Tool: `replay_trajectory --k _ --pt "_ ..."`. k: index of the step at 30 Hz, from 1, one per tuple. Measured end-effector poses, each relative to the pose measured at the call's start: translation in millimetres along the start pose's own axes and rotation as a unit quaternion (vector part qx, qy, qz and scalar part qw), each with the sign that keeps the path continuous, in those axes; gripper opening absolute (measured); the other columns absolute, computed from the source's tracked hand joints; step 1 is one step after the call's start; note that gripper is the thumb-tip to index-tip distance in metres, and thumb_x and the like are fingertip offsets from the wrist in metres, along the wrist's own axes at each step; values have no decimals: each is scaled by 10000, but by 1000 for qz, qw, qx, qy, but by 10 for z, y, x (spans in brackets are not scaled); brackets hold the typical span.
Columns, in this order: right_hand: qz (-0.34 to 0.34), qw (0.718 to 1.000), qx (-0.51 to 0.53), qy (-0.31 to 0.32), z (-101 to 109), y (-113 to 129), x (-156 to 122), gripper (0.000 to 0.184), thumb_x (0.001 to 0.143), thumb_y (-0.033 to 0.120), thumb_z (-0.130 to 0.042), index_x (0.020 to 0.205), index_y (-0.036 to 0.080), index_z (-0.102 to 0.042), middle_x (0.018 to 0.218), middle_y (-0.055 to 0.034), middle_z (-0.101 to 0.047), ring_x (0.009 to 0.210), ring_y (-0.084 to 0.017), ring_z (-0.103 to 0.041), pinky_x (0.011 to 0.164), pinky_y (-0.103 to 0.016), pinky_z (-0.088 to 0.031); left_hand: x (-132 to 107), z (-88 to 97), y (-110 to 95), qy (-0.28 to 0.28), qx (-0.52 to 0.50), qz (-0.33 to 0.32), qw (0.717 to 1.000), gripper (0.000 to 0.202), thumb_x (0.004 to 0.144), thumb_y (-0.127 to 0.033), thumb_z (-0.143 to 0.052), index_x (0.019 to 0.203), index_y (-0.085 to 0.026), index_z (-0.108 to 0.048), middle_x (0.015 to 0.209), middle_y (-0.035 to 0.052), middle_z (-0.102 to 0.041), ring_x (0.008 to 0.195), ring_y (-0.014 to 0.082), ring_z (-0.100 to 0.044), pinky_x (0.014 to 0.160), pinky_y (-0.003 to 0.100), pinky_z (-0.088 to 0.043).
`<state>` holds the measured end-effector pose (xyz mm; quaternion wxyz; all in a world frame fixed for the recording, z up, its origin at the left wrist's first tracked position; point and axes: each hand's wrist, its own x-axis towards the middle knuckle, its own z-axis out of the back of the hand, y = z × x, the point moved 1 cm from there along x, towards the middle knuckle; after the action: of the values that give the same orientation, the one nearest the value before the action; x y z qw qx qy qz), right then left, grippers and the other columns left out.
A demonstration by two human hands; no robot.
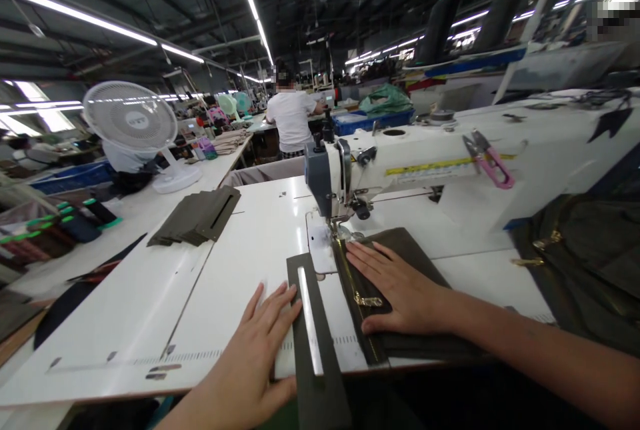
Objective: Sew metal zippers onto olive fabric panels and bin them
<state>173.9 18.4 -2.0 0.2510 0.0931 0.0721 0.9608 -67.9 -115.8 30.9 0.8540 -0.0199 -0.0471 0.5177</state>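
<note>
My left hand (260, 350) lies flat on the white table, fingers stretched out and touching the left edge of a dark olive strip (313, 343) with a long slot. My right hand (400, 290) presses flat on a dark olive fabric piece (400, 243) with a brass zipper (357, 293) running under the presser foot (339, 230) of a white sewing machine (410, 163). The zipper pull sits by my right thumb. Both hands hold nothing.
A stack of olive slotted pieces (197, 217) lies on the table at left. Pink thread snips (493, 163) rest on the machine arm. More olive fabric (580, 263) is piled at right. A white fan (133, 120) stands at left, and a person in a white shirt (290, 117) is beyond.
</note>
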Motion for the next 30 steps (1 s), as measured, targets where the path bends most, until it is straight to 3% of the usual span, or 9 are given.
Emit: replay_trajectory --k 3,7,11,13,15,18,20,23,30 --pt "-1 1000 6 -2 -12 -6 6 1028 669 778 -391 1372 45 -235 1428 -196 -182 1323 -288 -141 1064 -499 -108 95 -22 29 -30 1 9 1000 608 764 -184 -494 1340 -185 -300 1294 121 -444 1253 272 -340 1061 549 -189" --pt "5 1000 26 -11 9 -28 0 1013 667 753 -441 1371 53 -244 1421 -199 -208 1316 -294 -165 1062 -504 -117 297 -96 98 -74 3 34 997 412 791 -148 -449 1202 -158 -484 1317 129 -428 1260 293 -328 1021 529 -301" --pt "16 999 36 -13 45 -48 -40 738 839 547 -387 1368 51 -248 1416 -174 -244 1322 -228 -169 1075 -457 -124 448 -115 246 -103 -19 63 993 305 843 -139 -375 1062 -157 -586 1170 90 -584 1094 240 -532 934 453 -442" --pt "24 999 27 -9 57 -27 -64 681 860 476 -380 1366 40 -247 1424 -172 -220 1329 -223 -135 1077 -459 -108 476 -93 302 -147 -48 89 984 284 852 -160 -372 1008 -170 -610 1042 65 -655 953 212 -616 851 409 -509" --pt "26 999 20 -1 61 15 -84 765 825 536 -414 1362 18 -245 1426 -193 -188 1331 -254 -105 1074 -483 -92 503 -66 300 -209 -77 109 969 268 857 -183 -378 987 -182 -611 969 51 -680 859 197 -650 778 375 -546" --pt "9 1000 22 8 57 81 -95 894 765 630 -440 1352 -16 -250 1418 -226 -171 1327 -291 -96 1069 -499 -88 626 -57 177 -281 -88 78 952 250 869 -188 -386 1015 -189 -588 1018 61 -665 910 190 -638 799 362 -541" --pt "6 1000 19 1 50 106 -94 882 759 612 -460 1354 -6 -256 1420 -221 -175 1327 -290 -101 1070 -494 -89 774 -94 65 -268 -60 30 961 240 870 -159 -392 1024 -178 -575 1091 77 -634 992 187 -604 866 365 -509" --pt "17 1000 15 -19 33 111 -92 837 761 563 -476 1366 29 -250 1423 -198 -199 1329 -277 -104 1070 -486 -94 998 -195 -32 -198 -5 -16 980 236 833 -79 -423 996 -151 -579 1123 96 -615 1035 196 -579 925 378 -467" --pt "22 998 40 -35 30 64 -103 800 734 447 -527 1366 37 -256 1410 -196 -252 1326 -282 -118 1069 -493 -95 1131 -298 1 -147 13 -27 989 275 792 -9 -442 990 -148 -573 1131 108 -606 1046 204 -572 942 398 -451"
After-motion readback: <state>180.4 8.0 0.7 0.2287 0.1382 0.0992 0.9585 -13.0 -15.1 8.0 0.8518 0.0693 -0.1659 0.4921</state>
